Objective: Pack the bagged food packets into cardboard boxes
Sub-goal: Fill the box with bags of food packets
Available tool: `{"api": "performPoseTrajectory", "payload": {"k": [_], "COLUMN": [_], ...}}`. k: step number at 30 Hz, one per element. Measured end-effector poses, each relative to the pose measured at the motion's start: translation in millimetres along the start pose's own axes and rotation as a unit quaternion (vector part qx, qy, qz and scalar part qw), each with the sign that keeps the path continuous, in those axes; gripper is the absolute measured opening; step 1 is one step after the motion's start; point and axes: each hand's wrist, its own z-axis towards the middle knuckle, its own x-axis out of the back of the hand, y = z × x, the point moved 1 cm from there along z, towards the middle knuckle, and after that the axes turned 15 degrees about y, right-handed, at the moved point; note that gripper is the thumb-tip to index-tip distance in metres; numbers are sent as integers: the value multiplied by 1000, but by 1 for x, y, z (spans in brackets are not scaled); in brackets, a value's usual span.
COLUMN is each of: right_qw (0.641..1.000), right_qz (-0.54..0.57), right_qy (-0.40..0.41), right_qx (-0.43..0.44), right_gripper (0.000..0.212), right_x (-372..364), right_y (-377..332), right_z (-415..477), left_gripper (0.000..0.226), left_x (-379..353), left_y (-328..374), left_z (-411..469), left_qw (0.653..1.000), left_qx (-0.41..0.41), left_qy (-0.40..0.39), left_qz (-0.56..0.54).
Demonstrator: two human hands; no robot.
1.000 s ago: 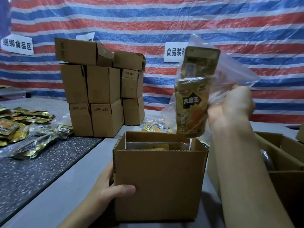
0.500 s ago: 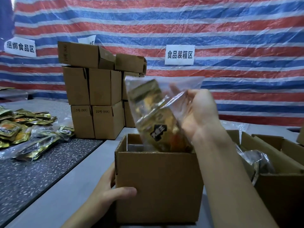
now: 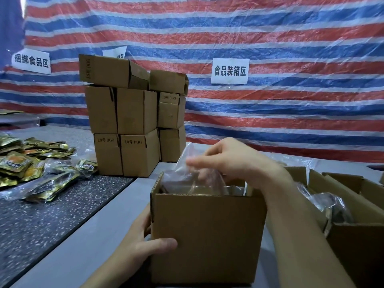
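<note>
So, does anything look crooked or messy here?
Yes. The top box on the stack of closed boxes lies tilted on its side, not squared like those beneath. The gold packets at the left sprawl in a loose heap. The clear bag pokes up from the open box only because the right hand holds it there.

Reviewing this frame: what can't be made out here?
1. Head view: contents of the open box, hidden by its front wall.
2. Head view: what is in the bag that the right hand pinches, blurred and sunk below the rim.
3. Head view: fingers of the left hand, behind the box's side; only the thumb shows.
4. Head view: second box at right, cut off by the frame edge.
</note>
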Motion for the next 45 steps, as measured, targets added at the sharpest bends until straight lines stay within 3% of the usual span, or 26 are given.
{"api": "performPoseTrajectory", "payload": {"k": [4, 6, 7, 10, 11, 14, 17, 21, 23, 27, 31, 35, 37, 40, 42, 45], "right_qw": [990, 991, 993, 996, 991, 961, 945, 996, 998, 980, 977, 916, 939, 992, 993, 980], "right_qz": [-101, -108, -90, 50, 114, 271, 325, 84, 62, 182, 215, 386, 333, 101, -4, -36], "right_qy": [-83, -62, -46, -31, -43, -47, -31, 8, 3, -76, -10, -108, -74, 65, 116, 193], "right_qx": [52, 58, 66, 67, 58, 37, 9, -19, -25, -35, -7, -13, -30, -45, -26, 46], "right_gripper": [61, 66, 59, 18, 14, 22, 25, 36, 37, 50, 34, 52, 50, 43, 37, 30], "right_x": [-9, -15, -18, -23, -22, -8, 11, 18, 19, 24, 21, 24, 22, 20, 21, 23], "right_y": [-10, -13, -14, -18, -18, -13, 1, 23, 24, 21, 22, 22, 27, 33, 29, 13], "right_z": [-7, -7, -7, -5, -4, -2, 1, 6, 7, 4, 8, 6, 8, 11, 9, 1], "left_gripper": [90, 90, 88, 83, 84, 83, 80, 85, 86, 87, 84, 84, 83, 78, 78, 77], "left_x": [0, 0, 0, 0, 1, 2, 2, 2, 3, 3, 1, 2, 2, 1, 1, 0], "left_y": [0, -1, -1, -2, -2, -3, -4, -5, -5, -5, -4, -3, -3, -1, -1, -1], "left_z": [1, 1, 1, 1, 1, 1, 1, 2, 2, 2, 1, 0, 0, 0, -1, -2], "left_qw": [1000, 1000, 1000, 1000, 1000, 1000, 1000, 1000, 1000, 1000, 1000, 1000, 1000, 1000, 1000, 1000], "left_qx": [-7, -7, -8, -12, -12, -10, -8, -3, -4, -4, -8, -10, -10, -16, -13, -17], "left_qy": [0, -1, 0, 6, 6, 5, 11, 10, 9, 4, 6, 3, 3, 3, 7, 11], "left_qz": [2, -1, -5, -6, -5, -15, -17, -4, 0, -4, -11, -6, -10, -8, -17, -16]}}
